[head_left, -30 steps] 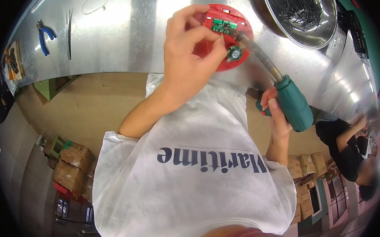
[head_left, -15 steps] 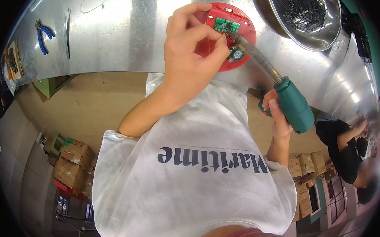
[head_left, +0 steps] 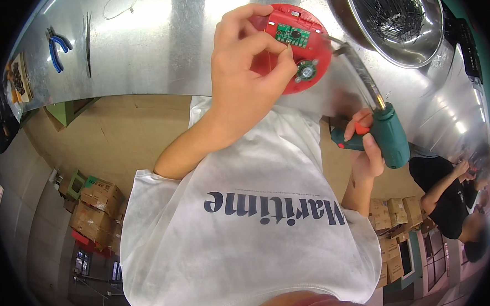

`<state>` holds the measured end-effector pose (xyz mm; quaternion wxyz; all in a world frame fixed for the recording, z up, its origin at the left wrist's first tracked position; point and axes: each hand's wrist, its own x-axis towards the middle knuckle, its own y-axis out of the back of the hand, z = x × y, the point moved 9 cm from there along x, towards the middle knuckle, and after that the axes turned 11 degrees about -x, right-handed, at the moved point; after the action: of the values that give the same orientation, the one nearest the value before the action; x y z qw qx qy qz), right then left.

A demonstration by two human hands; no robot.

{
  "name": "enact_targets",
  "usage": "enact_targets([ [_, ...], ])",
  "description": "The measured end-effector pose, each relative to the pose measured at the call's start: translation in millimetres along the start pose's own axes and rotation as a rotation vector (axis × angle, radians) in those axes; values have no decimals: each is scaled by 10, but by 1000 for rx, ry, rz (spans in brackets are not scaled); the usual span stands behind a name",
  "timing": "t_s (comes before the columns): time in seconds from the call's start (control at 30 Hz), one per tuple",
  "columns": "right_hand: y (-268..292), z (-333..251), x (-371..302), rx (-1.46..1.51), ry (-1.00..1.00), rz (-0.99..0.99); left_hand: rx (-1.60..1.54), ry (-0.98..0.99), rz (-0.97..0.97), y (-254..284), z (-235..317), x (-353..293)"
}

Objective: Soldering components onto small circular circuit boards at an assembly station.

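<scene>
A round red plastic housing point(head_left: 314, 52) sits on the metal table, with a green circuit board point(head_left: 294, 36) in its upper part and a small round component on a green base point(head_left: 306, 70) lower down. My left hand point(head_left: 243, 70) rests over its left side, thumb and forefinger pinched on a thin wire just below the board; the fingertips hide most of the wire. In my right hand point(head_left: 370, 155) is a green soldering gun point(head_left: 394, 137), gripped by its handle with a finger at the red trigger. Its blurred tip points at the housing's right edge, apart from the board.
A steel bowl point(head_left: 354, 28) of black wires stands at the right back. Blue-handled pliers point(head_left: 56, 49) and tweezers point(head_left: 88, 47) lie on the left of the table point(head_left: 146, 64). Cardboard boxes point(head_left: 96, 213) are stacked beyond it. Another person point(head_left: 444, 195) works at the far right.
The soldering gun's tip has drawn off the circuit board toward the right, and my right hand has shifted slightly right with it. My left hand keeps its pinch in nearly the same place.
</scene>
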<state>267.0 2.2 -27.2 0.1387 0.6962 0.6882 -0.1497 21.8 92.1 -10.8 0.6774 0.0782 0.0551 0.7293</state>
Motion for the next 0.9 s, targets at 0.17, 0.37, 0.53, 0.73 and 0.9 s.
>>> enact_targets([
  [0.17,57,24,3,53,13,66,23,2,6,15,50,-11],
  [0.37,110,120,-9,81,14,77,8,39,-13,-6,-12,2],
  [0.53,126,170,-35,129,31,82,40,36,-32,11,49,9],
  [0.73,137,205,-13,227,25,118,64,57,-86,15,53,47],
  [0.9,166,237,-34,257,41,161,93,41,-236,46,112,103],
])
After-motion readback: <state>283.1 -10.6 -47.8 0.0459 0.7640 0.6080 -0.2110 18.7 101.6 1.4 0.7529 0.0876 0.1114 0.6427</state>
